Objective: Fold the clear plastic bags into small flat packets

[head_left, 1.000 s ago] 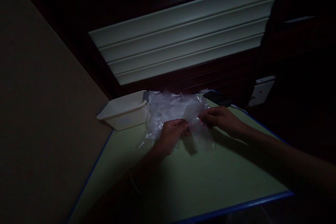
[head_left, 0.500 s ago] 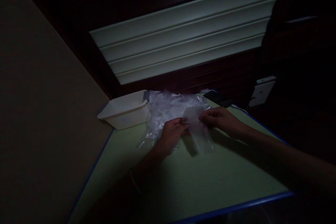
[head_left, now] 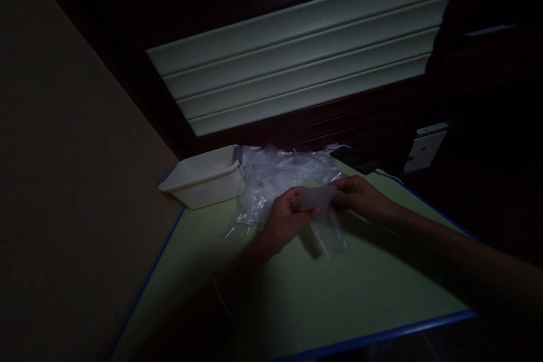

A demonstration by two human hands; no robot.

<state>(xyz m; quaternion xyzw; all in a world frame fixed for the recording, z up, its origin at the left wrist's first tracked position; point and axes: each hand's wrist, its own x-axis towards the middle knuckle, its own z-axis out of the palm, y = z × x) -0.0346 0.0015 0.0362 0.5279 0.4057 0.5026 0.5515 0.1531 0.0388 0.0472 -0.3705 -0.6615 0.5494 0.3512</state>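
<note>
The scene is dim. My left hand point(head_left: 283, 219) and my right hand point(head_left: 360, 197) both pinch the top edge of a small clear plastic bag point(head_left: 324, 227), which hangs from my fingers down to the green table point(head_left: 331, 294). A pale, folded flap of the bag stretches between the two hands. Just behind them lies a heap of crumpled clear plastic bags point(head_left: 275, 178).
A white plastic tub point(head_left: 203, 184) stands at the table's far left corner beside the heap. A dark flat object point(head_left: 350, 157) lies at the far edge. A white device point(head_left: 424, 150) sits off the table to the right. The table has a blue rim.
The hands have drawn a little closer to me, and the bag's top flap has folded down flatter between them.
</note>
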